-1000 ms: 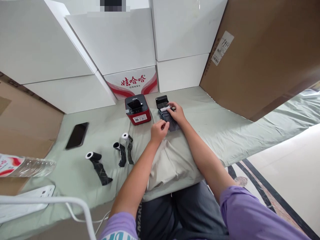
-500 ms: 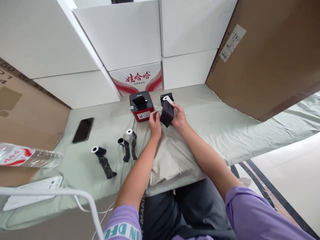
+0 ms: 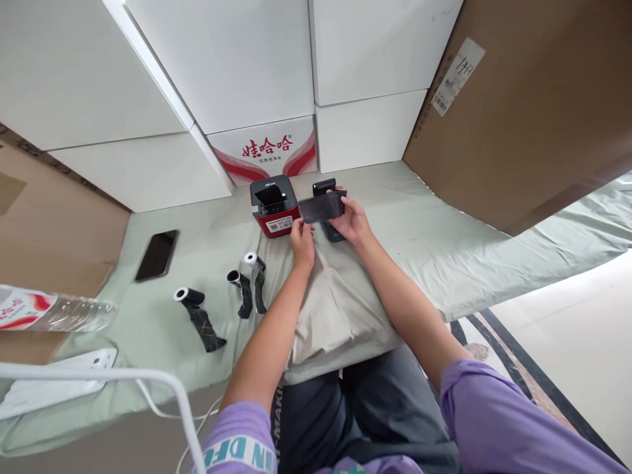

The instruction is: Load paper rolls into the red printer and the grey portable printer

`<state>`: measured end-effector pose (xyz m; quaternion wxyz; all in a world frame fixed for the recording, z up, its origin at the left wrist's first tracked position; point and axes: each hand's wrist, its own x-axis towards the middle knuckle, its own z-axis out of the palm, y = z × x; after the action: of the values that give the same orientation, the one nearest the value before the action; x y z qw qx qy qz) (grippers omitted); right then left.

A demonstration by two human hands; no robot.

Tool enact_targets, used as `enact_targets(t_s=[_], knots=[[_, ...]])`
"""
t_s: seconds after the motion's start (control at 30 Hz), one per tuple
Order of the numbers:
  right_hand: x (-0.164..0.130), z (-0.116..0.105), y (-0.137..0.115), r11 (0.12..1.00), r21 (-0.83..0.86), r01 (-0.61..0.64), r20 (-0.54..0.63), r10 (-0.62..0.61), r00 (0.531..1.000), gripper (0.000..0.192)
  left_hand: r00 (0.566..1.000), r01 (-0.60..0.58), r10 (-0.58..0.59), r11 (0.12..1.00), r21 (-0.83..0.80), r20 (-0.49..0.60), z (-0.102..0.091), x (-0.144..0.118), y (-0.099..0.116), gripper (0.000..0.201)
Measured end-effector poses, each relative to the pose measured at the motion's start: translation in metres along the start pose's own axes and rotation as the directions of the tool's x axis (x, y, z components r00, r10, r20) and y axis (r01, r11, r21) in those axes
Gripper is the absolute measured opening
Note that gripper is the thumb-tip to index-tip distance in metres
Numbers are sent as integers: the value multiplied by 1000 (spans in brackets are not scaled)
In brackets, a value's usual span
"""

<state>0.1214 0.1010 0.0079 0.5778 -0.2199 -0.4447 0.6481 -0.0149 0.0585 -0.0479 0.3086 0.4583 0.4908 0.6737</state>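
Covering the table, a green cloth [image 3: 419, 217] — both hands' [image 3: 302, 236] [image 3: 353, 220] grip closed on a dark strip [image 3: 320, 207].

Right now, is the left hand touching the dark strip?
Touching. The head view shows the left hand pinching the left end of the dark strip, while the right hand holds its other end.

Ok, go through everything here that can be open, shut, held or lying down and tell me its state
Dark strip: held stretched between both hands, above the cloth.
Left hand: grip shut on the strip's left end.
Right hand: grip shut on the strip's right end.
Black printer: lid open, partly hidden.
Red printer: upright on the cloth, untouched.
Three rolls: lying partly unrolled.
Phone: flat, screen dark.
Bottle: on its side.
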Motion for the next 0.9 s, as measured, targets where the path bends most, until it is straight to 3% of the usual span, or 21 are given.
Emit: enact_targets(t_s=[0.1,0.3,0.63,0.9], knots=[[1,-5,-3,1000,10,5,7,-5,1000,46,999,41,-41,997,-61,0,1,-1,3,27],[-2,-1,-11,1000,12,11,-15,-11,1000,53,997,75,-74,997,-23,11,1,0,5,22],[4,10,5,963,-185,196,-92,-216,972,48,999,30,-31,999,35,32,2,1,0,21],[-2,7,3,824,-488,287,-20,-340,940,45,999,32,-33,999,26,27,3,0,3,15]])
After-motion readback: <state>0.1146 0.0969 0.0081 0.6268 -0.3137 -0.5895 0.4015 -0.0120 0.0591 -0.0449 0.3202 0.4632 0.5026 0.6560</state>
